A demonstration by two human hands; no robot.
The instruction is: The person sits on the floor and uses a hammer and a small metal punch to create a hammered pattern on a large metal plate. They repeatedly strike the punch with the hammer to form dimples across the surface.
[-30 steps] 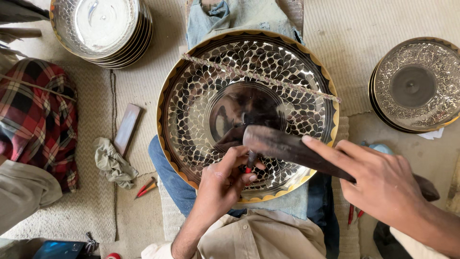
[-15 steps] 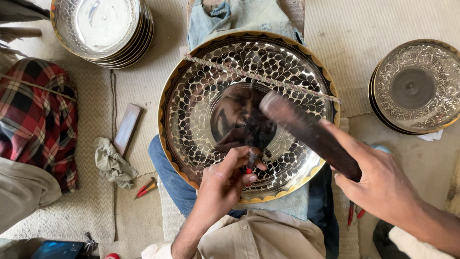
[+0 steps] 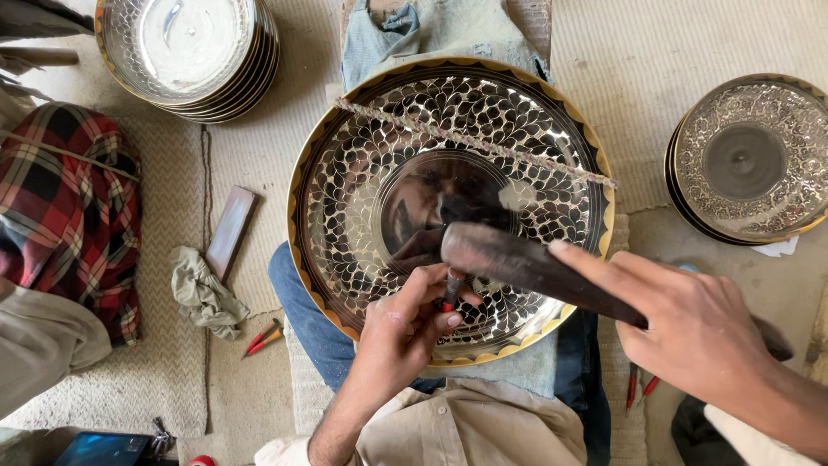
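While I look down from the head camera, I log the following.

Item one: large round metal tray (image 3: 362, 164), dished, with a leaf or scale pattern chased across its wall, a plain mirror-like centre and a gold-and-black scalloped rim. It rests tilted across my lap, over blue jeans (image 3: 302, 319) and a pale denim cloth (image 3: 431, 30). A thin twisted cord (image 3: 483, 147) lies slantwise across its upper half.

Item two: left hand (image 3: 405, 332), fingers pinched closed around a small punch or chisel (image 3: 451, 289) with a red-marked shaft, held upright, its lower end on the patterned band near the tray's lower rim.

Item three: right hand (image 3: 703, 332), wrapped closed around the handle of a dark hammer-like striker (image 3: 517, 259). The striker's head sits just above the top of the punch; I cannot tell whether the two touch.

Surroundings: stack of shiny patterned bowls (image 3: 185, 47) at upper left; stack of engraved plates (image 3: 750, 155) at right, well apart from the tray. A flat wooden block (image 3: 231, 231) and a crumpled grey rag (image 3: 203, 293) lie left of the tray, two red-handled tools (image 3: 263, 338) below them. More red-handled tools (image 3: 638, 388) show under my right wrist. A red plaid cloth (image 3: 65, 216) covers something at far left. Woven beige matting (image 3: 690, 43) covers the floor.
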